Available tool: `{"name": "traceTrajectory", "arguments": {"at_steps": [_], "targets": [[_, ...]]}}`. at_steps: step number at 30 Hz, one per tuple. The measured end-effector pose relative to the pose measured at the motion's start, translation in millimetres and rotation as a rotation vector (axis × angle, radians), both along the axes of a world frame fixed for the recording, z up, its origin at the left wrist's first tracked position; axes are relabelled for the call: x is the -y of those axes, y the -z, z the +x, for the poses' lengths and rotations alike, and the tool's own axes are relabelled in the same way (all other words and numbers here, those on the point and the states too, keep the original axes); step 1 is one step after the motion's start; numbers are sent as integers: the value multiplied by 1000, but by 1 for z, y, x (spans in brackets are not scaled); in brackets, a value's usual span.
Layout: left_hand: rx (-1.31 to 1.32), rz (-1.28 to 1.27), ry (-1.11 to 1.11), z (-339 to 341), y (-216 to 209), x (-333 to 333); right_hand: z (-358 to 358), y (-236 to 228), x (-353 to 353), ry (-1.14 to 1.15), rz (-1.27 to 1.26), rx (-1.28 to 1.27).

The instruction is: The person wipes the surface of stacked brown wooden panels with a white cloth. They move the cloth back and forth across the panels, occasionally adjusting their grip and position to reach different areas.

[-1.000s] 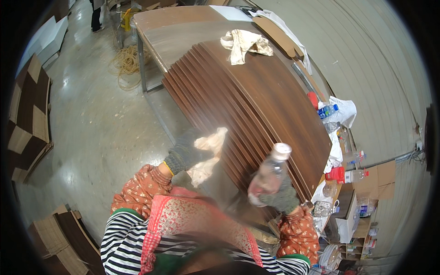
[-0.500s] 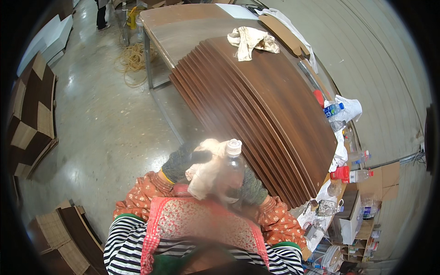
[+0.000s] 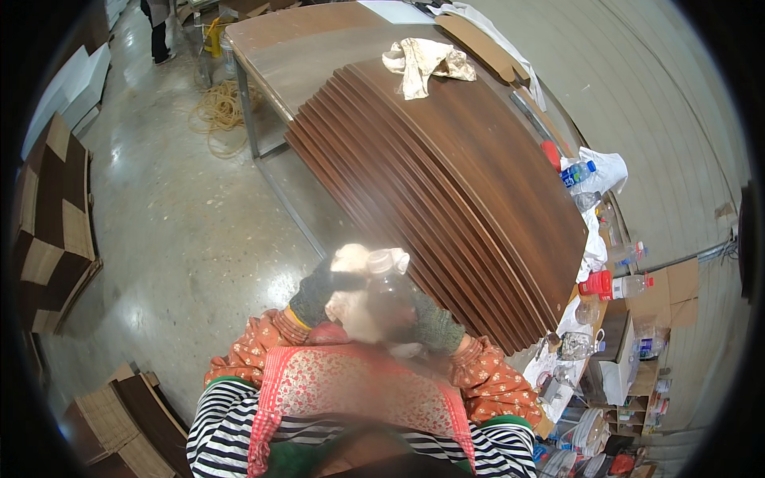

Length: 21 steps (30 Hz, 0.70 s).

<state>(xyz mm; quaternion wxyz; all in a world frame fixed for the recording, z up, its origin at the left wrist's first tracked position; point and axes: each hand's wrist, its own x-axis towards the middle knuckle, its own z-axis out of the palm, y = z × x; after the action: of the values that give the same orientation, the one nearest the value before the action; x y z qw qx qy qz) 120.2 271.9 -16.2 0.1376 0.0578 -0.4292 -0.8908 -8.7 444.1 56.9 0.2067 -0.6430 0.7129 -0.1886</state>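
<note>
In front of my apron, my left hand (image 3: 317,291), in a dark grey knit glove, is closed on a crumpled whitish cloth (image 3: 348,261). My right hand (image 3: 434,325), gloved the same way, grips a clear plastic bottle (image 3: 388,293) with a pale cap. The bottle's top leans left against the cloth; blur hides whether liquid comes out. Beneath my left hand shows something reddish and rounded (image 3: 328,333), too covered to name. Just beyond both hands lies a fanned stack of brown boards (image 3: 486,183), with a stained cloth (image 3: 426,65) on top.
The stack rests on a metal-legged table (image 3: 279,48). Several bottles, including a blue-labelled one (image 3: 578,173), line its right side. A coiled yellowish hose (image 3: 219,111) lies on the floor. Brown panels (image 3: 60,223) stand at left, and a person (image 3: 159,32) stands far off.
The bottle has tipped and shifted left, its cap now against the cloth. Both hands stay close together, still holding cloth and bottle. The whole view has shifted slightly.
</note>
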Motion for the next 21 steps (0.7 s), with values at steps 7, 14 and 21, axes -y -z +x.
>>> {"name": "traceTrajectory", "arguments": {"at_steps": [7,14,21], "targets": [[-191,720,150,-16,-5,1,-7,-46,-16,96,201,388],[72,86,-57,-8,66,-3,-16,-27,-15,526,610,1028],[36,174,-175,-27,72,-28,-25,-50,-13,553,639,851]]}}
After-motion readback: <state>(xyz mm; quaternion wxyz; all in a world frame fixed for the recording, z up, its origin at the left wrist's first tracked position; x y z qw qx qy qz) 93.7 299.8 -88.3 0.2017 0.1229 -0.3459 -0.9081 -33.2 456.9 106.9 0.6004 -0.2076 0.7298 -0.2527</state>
